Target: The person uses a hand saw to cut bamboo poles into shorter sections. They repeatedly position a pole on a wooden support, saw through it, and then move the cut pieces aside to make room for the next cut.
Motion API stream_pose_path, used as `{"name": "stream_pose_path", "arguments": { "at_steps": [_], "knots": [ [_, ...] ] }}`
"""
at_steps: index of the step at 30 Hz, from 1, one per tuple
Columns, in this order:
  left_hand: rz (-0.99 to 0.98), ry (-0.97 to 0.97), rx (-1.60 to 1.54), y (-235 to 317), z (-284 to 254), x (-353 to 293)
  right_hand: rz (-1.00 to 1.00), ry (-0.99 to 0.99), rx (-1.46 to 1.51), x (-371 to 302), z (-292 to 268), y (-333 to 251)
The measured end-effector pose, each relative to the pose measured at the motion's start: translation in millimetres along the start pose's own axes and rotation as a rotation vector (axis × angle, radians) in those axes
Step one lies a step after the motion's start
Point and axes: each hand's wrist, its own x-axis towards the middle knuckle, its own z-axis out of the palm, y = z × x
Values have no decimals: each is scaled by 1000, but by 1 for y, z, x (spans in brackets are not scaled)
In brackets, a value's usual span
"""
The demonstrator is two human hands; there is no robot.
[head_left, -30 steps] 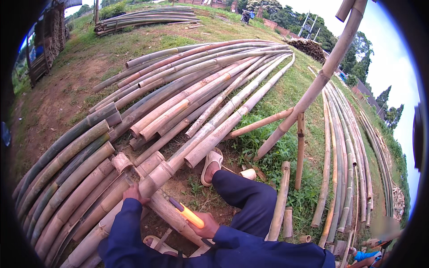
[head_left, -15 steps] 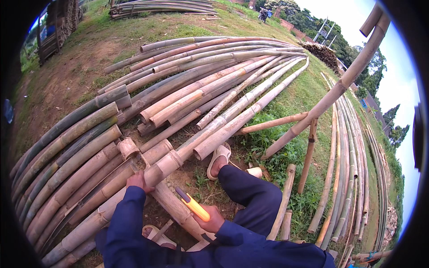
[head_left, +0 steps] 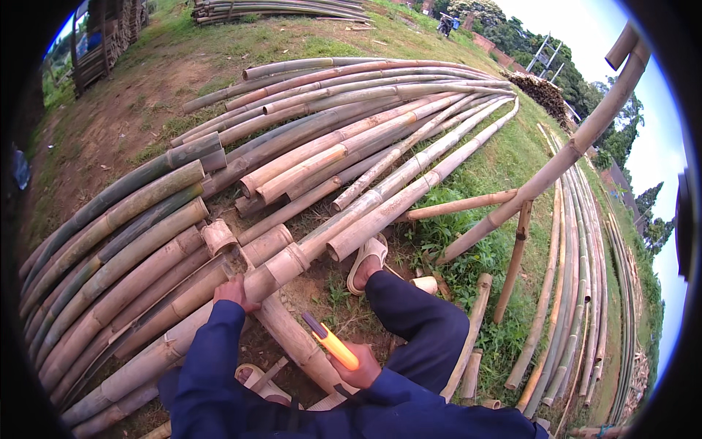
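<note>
My left hand (head_left: 232, 293) grips a long, pale bamboo pole (head_left: 274, 269) from its left side, close to a thick joint. That pole lies slantwise over another bamboo piece (head_left: 289, 329), which runs down toward my lap. In my right hand (head_left: 360, 367) is a hand tool (head_left: 336, 347) with a yellow-orange handle and a narrow dark end pointing up and left. The tool is apart from the pole, to the right of it, and its exact kind does not show. A short, cut bamboo end (head_left: 219, 236) sits just beyond my left hand.
Several bamboo poles (head_left: 110, 293) lie close on my left, more (head_left: 351, 121) ahead, and a long row (head_left: 574, 271) to the right. A slanting bamboo post (head_left: 541, 167) with a brace (head_left: 464, 204) stands at the right. My sandalled foot (head_left: 368, 265) rests beside weeds (head_left: 475, 252).
The whole scene has shifted slightly to the right in the picture. My left hand keeps its place on the pole; my right hand and the tool have moved slightly down and right.
</note>
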Motion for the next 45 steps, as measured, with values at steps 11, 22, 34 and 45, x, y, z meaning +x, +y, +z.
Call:
{"name": "stream_pose_path", "arguments": {
  "at_steps": [11,22,34,45],
  "knots": [
    [19,-61,-40,-10,-1,6,-16,45,-44,-102,-31,-18],
    [-35,-84,17,-12,-13,9,32,-14,28,23,25,5],
    [-3,-30,-7,1,-6,4,-39,4,-1,85,40,4],
    [6,7,4,2,7,0,73,-21,17,1,5,6]
  ]
}}
